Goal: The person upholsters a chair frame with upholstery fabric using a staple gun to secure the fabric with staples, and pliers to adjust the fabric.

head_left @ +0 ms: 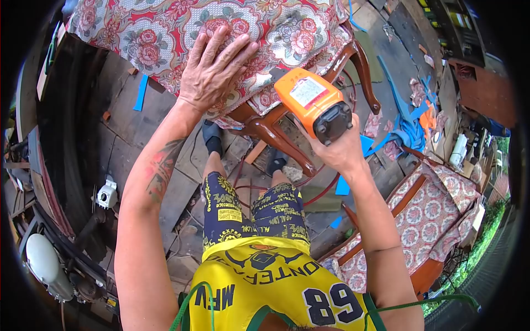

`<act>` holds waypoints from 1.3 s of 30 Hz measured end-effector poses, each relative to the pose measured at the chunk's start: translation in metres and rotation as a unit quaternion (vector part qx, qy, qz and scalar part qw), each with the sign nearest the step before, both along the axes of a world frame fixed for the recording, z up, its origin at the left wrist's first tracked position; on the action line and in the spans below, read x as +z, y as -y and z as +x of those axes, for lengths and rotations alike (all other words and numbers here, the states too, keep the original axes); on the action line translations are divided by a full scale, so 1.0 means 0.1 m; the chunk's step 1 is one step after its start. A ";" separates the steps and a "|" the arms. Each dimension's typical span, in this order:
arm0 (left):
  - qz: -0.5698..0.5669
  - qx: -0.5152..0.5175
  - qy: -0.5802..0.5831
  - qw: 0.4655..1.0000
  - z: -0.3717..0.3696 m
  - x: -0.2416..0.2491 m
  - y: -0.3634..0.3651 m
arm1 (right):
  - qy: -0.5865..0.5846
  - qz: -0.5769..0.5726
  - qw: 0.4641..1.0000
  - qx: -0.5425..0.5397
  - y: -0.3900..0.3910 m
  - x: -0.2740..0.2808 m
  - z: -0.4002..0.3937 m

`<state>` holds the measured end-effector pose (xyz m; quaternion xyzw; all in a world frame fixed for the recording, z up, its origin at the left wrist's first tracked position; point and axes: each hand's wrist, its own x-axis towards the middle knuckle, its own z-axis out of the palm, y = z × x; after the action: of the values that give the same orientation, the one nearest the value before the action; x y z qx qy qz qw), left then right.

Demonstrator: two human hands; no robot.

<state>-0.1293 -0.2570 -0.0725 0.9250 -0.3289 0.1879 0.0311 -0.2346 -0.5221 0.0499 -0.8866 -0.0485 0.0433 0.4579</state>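
My left hand [212, 71] lies flat with its fingers spread on floral upholstery fabric [146, 47], patterned in red, white and grey roses. The fabric covers a chair with curved, glossy brown wooden legs [270, 135]. My right hand [342, 146] is wrapped round the handle of an orange staple gun [309, 94] with a white label and a black end cap. Its dark nose points toward the fabric, right of my left hand; whether it touches cannot be told. My palm and the tool's body hide most of the handle.
A second piece of floral-covered furniture [419, 220] stands at the lower right. Blue strips and scraps [408, 121] litter the floor at right. A dark red hose [326, 187] runs beneath the chair. At left are a white machine part [107, 194] and a motorcycle [47, 265].
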 end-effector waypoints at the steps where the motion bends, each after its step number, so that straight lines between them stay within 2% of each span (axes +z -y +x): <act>1: 0.012 -0.003 -0.002 1.000 -0.03 -0.01 -0.01 | -0.013 0.011 1.000 -0.009 -0.01 -0.05 0.01; 11: -0.041 0.003 -0.023 0.999 -0.10 -0.09 0.00 | -0.010 -0.013 1.000 -0.004 -0.15 -0.13 0.22; 16: -0.054 0.015 0.002 0.998 -0.20 -0.24 -0.02 | -0.004 -0.016 1.000 -0.002 -0.20 -0.15 0.30; 19: -0.074 0.006 0.004 0.997 -0.20 -0.26 -0.03 | 0.022 -0.051 0.998 0.017 -0.21 -0.20 0.32; 21: -0.084 0.008 0.000 0.996 -0.20 -0.26 -0.03 | 0.021 -0.018 1.000 -0.002 -0.26 -0.21 0.33; 28: -0.119 0.003 0.006 0.993 -0.20 -0.28 -0.02 | 0.020 -0.016 1.000 -0.007 -0.35 -0.18 0.40; 34: -0.125 0.004 0.005 0.992 -0.20 -0.28 -0.01 | 0.036 -0.043 0.998 0.000 -0.36 -0.14 0.39; 36: -0.127 0.004 0.002 0.992 -0.21 -0.29 0.00 | -0.007 -0.082 0.996 0.037 -0.35 -0.10 0.36; 39: -0.128 0.005 0.007 0.992 -0.20 -0.30 -0.01 | 0.006 -0.080 0.996 0.035 -0.36 -0.10 0.36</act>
<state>-0.1497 -0.2564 -0.1022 0.9136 -0.2978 0.2352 0.1464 -0.1986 -0.4863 0.0394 -0.9185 -0.0788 0.0579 0.3832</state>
